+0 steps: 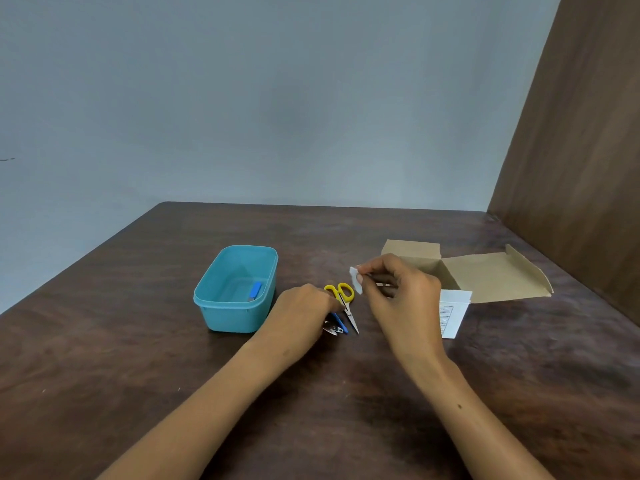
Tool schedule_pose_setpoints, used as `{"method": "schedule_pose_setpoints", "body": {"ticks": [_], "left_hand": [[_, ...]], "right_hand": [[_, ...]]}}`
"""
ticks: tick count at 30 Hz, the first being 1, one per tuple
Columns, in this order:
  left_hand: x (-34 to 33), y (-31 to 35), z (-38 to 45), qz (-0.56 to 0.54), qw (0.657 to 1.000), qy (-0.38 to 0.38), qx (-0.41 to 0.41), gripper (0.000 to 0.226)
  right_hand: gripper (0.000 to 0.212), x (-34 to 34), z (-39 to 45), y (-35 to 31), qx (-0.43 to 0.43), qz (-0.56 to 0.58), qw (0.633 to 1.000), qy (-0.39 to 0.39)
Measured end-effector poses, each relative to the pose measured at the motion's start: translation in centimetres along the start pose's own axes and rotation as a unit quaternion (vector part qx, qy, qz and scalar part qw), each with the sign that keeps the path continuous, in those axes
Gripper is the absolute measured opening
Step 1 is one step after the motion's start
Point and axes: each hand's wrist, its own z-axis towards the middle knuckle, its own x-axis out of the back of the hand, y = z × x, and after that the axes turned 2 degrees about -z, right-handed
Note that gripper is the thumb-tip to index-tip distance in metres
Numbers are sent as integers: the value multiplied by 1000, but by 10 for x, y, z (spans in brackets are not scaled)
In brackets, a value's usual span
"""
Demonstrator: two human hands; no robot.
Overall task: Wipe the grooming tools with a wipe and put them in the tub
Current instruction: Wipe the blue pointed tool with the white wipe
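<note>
Both forearms reach in; my left hand [304, 315] curls onto the yellow scissors [343, 301] beside the clippers [334, 327], my right hand [398, 289] pinches the wipe [355, 279] just above. Best lift first, then wipe along the blades. Tub [221, 318] waits left.

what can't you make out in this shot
Head view, the only one:
- Left hand covers its own fingertips; whether it grips the yellow-handled scissors is unclear.
- Small blue-and-metal tools: partly under that hand, too small to identify.
- Open brown cardboard box: the right hand, pinching a white wipe, blocks its inside.
</note>
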Motion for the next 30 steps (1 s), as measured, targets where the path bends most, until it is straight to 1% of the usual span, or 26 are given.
{"method": "schedule_pose_setpoints", "body": {"ticks": [4, 6, 9, 11, 14, 16, 19, 20, 22, 24, 26, 27, 29, 30], "left_hand": [[-1, -1, 1, 28, 1000, -3, -5, 39], [0, -3, 1, 5, 1000, 2, -7, 36], [2, -5, 3, 11, 999, -35, -27, 37], [2, -6, 4, 23, 998, -41, -39, 35], [1, -7, 3, 32, 998, -2, -59, 25], [0, -6, 0, 55, 996, 17, -66, 23], [1, -2, -4, 46, 993, 75, -82, 21], [3, 0, -5, 24, 990, 105, -87, 19], [3, 0, -7, -17, 975, 194, -102, 16], [-1, -3, -7, -53, 959, 266, -82, 15], [-5, -4, -8, -139, 950, 278, -36, 11], [-6, -4, -10, -209, 939, 272, -9, 8], [-6, -3, -12, -354, 897, 263, 39, 9], [-5, -1, -14, -409, 874, 258, 55, 11]], "right_hand": [[5, 0, 0, 0, 1, -2, 1000, 0], [6, 1, 0, 0, 3, -2, 1000, -3], [7, 1, 0, 1, 1, -8, 1000, -5], [7, 1, 0, 1, -1, -8, 1000, -5], [7, 1, 0, 1, -2, -9, 1000, -2], [8, 1, 0, 0, -3, -5, 1000, 1], [9, 2, 0, 0, -8, -1, 1000, 6], [9, 3, 0, -1, -8, 4, 1000, 12], [8, 5, 0, -4, -10, 26, 999, 35], [8, 7, 2, -7, -11, 48, 997, 61], [9, 9, 3, -8, -6, 46, 996, 77], [9, 10, 4, -8, -5, 44, 996, 80], [10, 10, 4, -7, -6, 43, 996, 77], [10, 9, 4, -7, -4, 37, 997, 72]]}}
